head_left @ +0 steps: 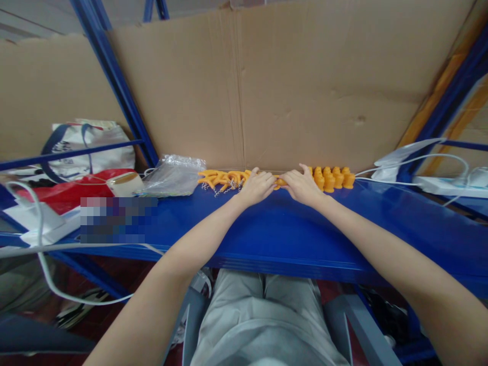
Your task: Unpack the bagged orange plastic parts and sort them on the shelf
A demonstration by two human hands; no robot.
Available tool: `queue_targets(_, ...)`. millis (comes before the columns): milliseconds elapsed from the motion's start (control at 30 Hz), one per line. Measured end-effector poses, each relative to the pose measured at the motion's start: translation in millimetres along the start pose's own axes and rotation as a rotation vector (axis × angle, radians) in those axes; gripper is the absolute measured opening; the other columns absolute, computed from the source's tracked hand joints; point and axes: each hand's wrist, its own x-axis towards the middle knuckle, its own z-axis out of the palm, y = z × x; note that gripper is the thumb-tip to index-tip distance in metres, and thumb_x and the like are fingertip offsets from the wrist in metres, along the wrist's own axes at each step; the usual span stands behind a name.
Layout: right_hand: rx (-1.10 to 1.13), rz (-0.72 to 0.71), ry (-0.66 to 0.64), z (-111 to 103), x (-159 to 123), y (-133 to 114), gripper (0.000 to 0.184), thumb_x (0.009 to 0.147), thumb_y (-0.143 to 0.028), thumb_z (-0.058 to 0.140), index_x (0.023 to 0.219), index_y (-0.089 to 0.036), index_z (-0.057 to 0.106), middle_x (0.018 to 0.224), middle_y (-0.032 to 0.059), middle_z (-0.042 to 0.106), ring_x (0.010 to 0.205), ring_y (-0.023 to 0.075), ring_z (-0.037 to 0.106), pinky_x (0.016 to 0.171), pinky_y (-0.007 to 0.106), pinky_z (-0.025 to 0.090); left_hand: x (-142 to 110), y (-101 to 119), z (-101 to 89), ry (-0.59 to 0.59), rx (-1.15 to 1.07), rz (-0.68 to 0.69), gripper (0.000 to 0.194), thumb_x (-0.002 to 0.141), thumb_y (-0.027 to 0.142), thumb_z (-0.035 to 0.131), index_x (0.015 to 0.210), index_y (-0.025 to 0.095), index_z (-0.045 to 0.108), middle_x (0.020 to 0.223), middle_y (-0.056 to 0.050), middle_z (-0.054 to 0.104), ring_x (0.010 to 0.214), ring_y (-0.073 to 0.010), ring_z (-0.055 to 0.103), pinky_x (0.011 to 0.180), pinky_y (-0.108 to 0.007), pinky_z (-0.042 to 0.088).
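Observation:
My left hand [259,185] and my right hand [304,186] meet over the far part of the blue table. Between their fingertips is a small orange piece [280,182], pinched from both sides and mostly covered by the fingers. Left of my left hand lies a heap of curved orange pieces [217,179] with small silver chains [223,191]. Beside my right hand, several orange knobbly figures [337,178] stand upright in close rows. The exact kind of the held piece is too small to make out.
A clear plastic bag [173,178] lies left of the heap. Farther left are a red bag [80,189], a white tote bag [91,150] and white cables [41,254]. Cardboard [305,86] walls off the back of the blue table [274,234]. A white power strip [450,186] is at right.

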Motion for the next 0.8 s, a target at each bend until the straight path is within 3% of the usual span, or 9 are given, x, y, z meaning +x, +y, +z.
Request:
queue_targets(167, -0.057, -0.004, -0.017, -7.8, 1.9, -2.0, 0.030, 0.098, -0.016, 0.035, 0.108, -0.018, 0.063, 0.101, 0.0129, 0.071, 0.098, 0.0271, 0.059, 0.106, 0.050, 0.025, 1.3, 4.3, -1.8, -0.034, -0.082, -0.079, 0.026, 0.101, 0.029, 0.043, 0.105, 0.019, 0.066, 0.097, -0.009, 0.072, 0.097, -0.0247, 0.065, 0.094, -0.043, 0.037)
queue_targets(433, -0.058, -0.047, -0.051, -10.5, 0.8, -3.1, 0.035, 0.102, -0.029, 0.034, 0.120, -0.014, 0.061, 0.107, 0.0156, 0.071, 0.098, 0.0279, 0.059, 0.097, 0.045, 0.028, -0.1, 2.1, -2.2, -0.036, -0.093, -0.056, 0.025, 0.100, 0.031, 0.045, 0.100, 0.018, 0.067, 0.095, -0.008, 0.073, 0.096, -0.0241, 0.066, 0.096, -0.044, 0.035)
queue_targets(667, -0.123, -0.030, -0.052, -12.7, 5.8, -6.1, 0.029, 0.100, -0.019, 0.034, 0.109, -0.015, 0.062, 0.099, 0.0138, 0.071, 0.096, 0.0272, 0.058, 0.094, 0.042, 0.027, 3.4, 6.6, -4.3, -0.038, -0.099, -0.108, 0.022, 0.098, 0.028, 0.049, 0.101, 0.019, 0.069, 0.095, -0.009, 0.073, 0.096, -0.0251, 0.066, 0.093, -0.043, 0.034)
queue_targets(800, -0.095, -0.034, -0.066, -10.8, 4.4, -4.5, 0.030, 0.100, -0.022, 0.035, 0.113, -0.012, 0.060, 0.099, 0.0152, 0.071, 0.092, 0.0274, 0.058, 0.088, 0.040, 0.028, 2.9, 5.8, -3.8, -0.036, -0.113, -0.104, 0.021, 0.098, 0.029, 0.050, 0.099, 0.019, 0.069, 0.094, -0.008, 0.073, 0.095, -0.0249, 0.066, 0.093, -0.043, 0.033)
